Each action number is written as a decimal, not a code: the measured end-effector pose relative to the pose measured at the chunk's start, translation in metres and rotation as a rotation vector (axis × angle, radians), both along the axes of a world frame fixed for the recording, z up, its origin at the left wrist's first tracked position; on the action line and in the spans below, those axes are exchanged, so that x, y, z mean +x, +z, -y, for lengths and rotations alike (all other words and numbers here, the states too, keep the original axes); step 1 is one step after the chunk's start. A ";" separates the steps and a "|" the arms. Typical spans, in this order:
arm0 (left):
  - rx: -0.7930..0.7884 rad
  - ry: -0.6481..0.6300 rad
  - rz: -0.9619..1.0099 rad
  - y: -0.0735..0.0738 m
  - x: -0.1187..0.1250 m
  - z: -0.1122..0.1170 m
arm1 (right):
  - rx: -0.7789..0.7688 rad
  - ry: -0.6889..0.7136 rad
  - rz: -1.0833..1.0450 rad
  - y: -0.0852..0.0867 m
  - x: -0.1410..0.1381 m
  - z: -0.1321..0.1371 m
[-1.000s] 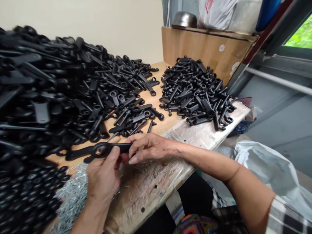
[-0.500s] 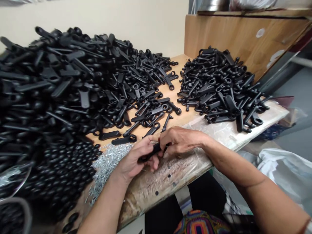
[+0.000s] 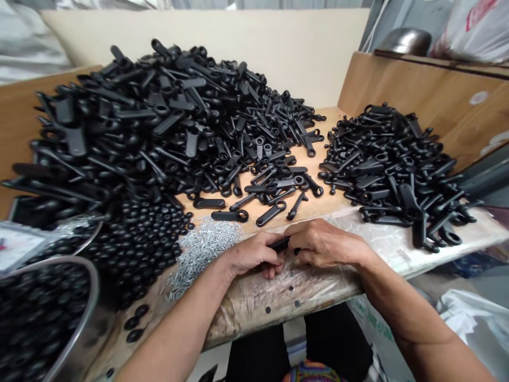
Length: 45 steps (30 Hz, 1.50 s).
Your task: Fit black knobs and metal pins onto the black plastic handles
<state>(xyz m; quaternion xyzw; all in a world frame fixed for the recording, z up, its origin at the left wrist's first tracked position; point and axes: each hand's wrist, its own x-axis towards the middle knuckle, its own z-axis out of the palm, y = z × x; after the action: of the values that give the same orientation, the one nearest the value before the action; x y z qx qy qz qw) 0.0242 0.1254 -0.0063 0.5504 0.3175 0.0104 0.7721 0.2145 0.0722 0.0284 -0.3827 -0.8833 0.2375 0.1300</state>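
My left hand [image 3: 254,255] has its fingers closed around a black plastic crank handle [image 3: 280,244]. Only a short stretch of the handle shows between my two hands. The bent fingers of my right hand [image 3: 321,243] grip its other end, with a small dark round part [image 3: 297,251] at the fingertips. Both hands are low over the plastic-covered front of the bench [image 3: 254,297]. Just beyond them lie a few loose crank handles [image 3: 272,213]. Left of my left hand is a heap of small silvery metal pins [image 3: 209,239].
A large pile of black handles [image 3: 175,114] fills the back left, with a smaller pile [image 3: 392,164] at right. Round black knobs [image 3: 145,239] lie by the pins. A metal-rimmed container [image 3: 95,289] of black parts stands front left. A wooden board [image 3: 421,79] borders the right.
The view has shifted, so the bench contents sit further right. My hands have turned the handle and drawn closer together over it; less of it shows now.
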 end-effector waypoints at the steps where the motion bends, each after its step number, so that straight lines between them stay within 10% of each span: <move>1: 0.026 0.037 0.002 0.002 0.000 0.001 | 0.008 -0.014 -0.060 0.001 0.001 0.000; 6: 0.132 0.351 0.144 0.010 0.003 0.006 | 0.112 -0.349 -0.665 0.002 0.007 -0.002; 12: 0.331 0.575 0.244 0.007 0.007 0.016 | -0.134 -0.527 -1.106 -0.012 -0.001 -0.007; 20: 0.774 0.616 0.158 0.010 0.007 0.023 | -0.294 -0.570 -1.258 -0.021 -0.012 -0.011; 45: 1.087 0.720 -0.063 -0.018 0.017 0.031 | -0.614 -0.561 -1.439 -0.031 -0.036 -0.015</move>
<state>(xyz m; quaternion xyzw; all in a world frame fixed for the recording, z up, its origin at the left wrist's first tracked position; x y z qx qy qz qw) 0.0416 0.0949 -0.0242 0.7218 0.4541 0.4112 0.3221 0.1787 0.0868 -0.0027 -0.3617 -0.3520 0.6135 0.6074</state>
